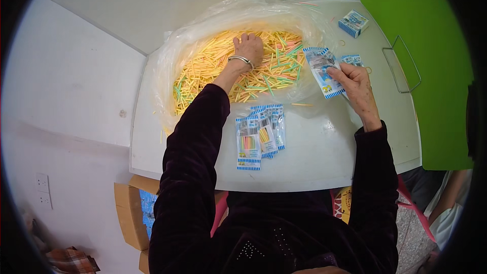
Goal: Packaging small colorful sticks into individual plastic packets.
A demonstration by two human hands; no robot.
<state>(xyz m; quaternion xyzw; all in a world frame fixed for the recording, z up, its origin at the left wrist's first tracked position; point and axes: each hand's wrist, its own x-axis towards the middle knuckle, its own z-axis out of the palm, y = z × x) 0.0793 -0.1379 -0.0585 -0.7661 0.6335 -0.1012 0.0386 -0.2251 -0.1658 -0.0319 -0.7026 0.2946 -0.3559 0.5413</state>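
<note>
A large clear plastic bag (215,19) lies open at the back of the table, full of thin yellow, pink and green sticks (203,66). My left hand (248,50), with a bracelet at the wrist, is down among those sticks. Its fingers are curled, and whatever they hold is hidden. My right hand (357,83) pinches a blue-and-white packet (319,63) between thumb and fingers, just right of the bag. In front of the bag lie several overlapping packets (248,142); sticks show through their clear windows.
A small blue-and-white box or bundle (353,23) stands at the back right. More packets (351,60) lie partly behind my right hand. The white table (314,157) meets a wall at the left and a green panel (431,71) at the right. An opened carton (129,208) sits below, front left.
</note>
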